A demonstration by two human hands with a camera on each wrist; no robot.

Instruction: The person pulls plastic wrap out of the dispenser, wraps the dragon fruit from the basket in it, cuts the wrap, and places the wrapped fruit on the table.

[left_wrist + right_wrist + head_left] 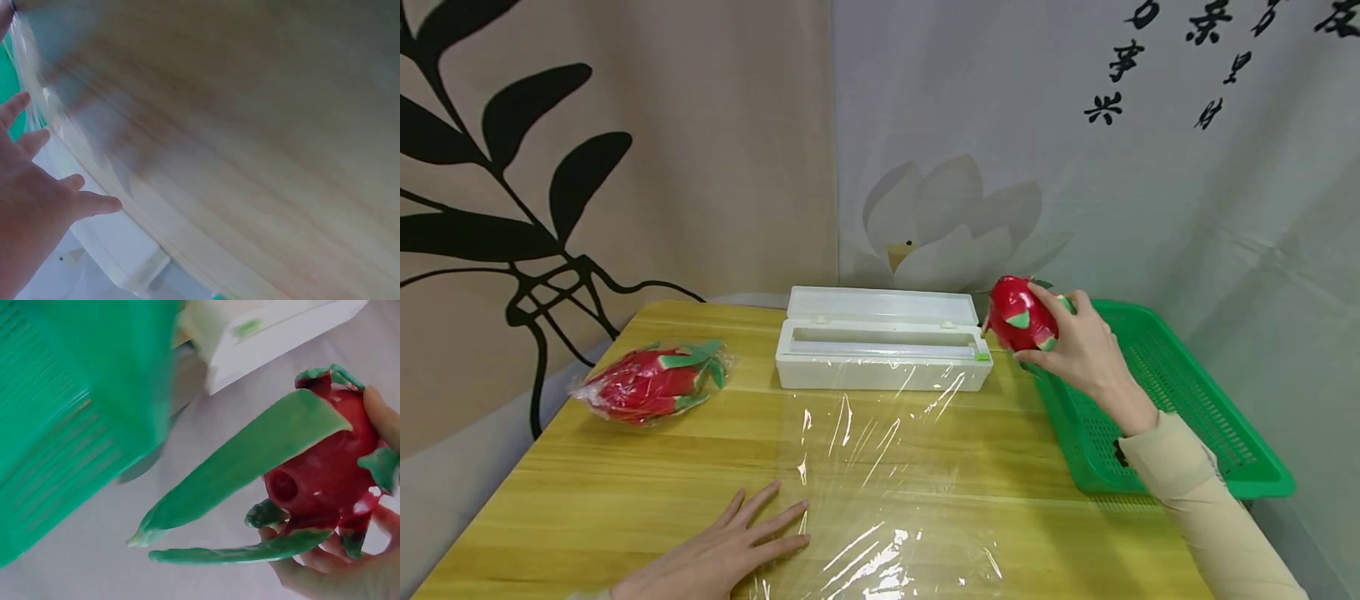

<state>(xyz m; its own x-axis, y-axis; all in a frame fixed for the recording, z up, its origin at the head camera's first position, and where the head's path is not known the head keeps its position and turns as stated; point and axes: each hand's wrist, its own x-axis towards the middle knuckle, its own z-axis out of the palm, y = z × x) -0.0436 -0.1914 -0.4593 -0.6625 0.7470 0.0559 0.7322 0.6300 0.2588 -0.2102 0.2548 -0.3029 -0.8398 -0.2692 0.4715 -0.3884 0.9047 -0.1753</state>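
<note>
My right hand (1086, 350) grips a red dragon fruit (1017, 312) with green scales, raised beside the green basket's near left rim. In the right wrist view, long green leaf tips spread from the dragon fruit (334, 465), with fingers around its far side. My left hand (718, 546) lies low on the table, fingers spread and straight, the fingertips at the left edge of a sheet of clear cling film (880, 500). That film runs toward me from a white dispenser box (880, 375) whose lid is raised.
A second dragon fruit (651, 383), wrapped in clear film, lies on the left of the wooden table (700, 467). The green slotted basket (1210, 392) stands at the right edge. Printed cloth curtains (737, 150) hang close behind the table.
</note>
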